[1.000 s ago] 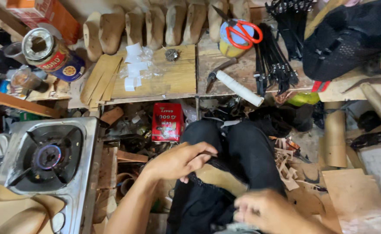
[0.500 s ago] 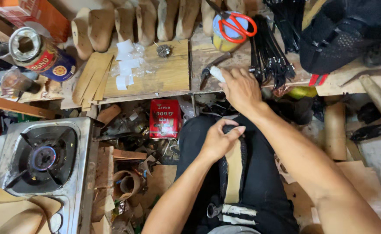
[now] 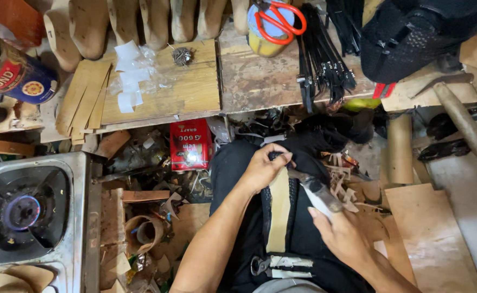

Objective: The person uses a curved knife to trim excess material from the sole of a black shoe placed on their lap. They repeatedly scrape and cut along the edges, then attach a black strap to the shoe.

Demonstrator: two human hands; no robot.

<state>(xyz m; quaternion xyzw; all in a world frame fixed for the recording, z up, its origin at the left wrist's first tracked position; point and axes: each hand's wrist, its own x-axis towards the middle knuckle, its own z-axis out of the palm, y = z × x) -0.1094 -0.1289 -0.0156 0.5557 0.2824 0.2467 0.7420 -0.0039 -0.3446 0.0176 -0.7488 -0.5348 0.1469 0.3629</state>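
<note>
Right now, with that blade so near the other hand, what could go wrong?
The right hand holds a knife with a taped handle, its tip at the fingers of the left hand pinching the black upper with a tan strip; a slip could cut them. The work rests on the person's lap, so a slip might also reach the leg. The lit gas stove stands beside leather scraps.
</note>
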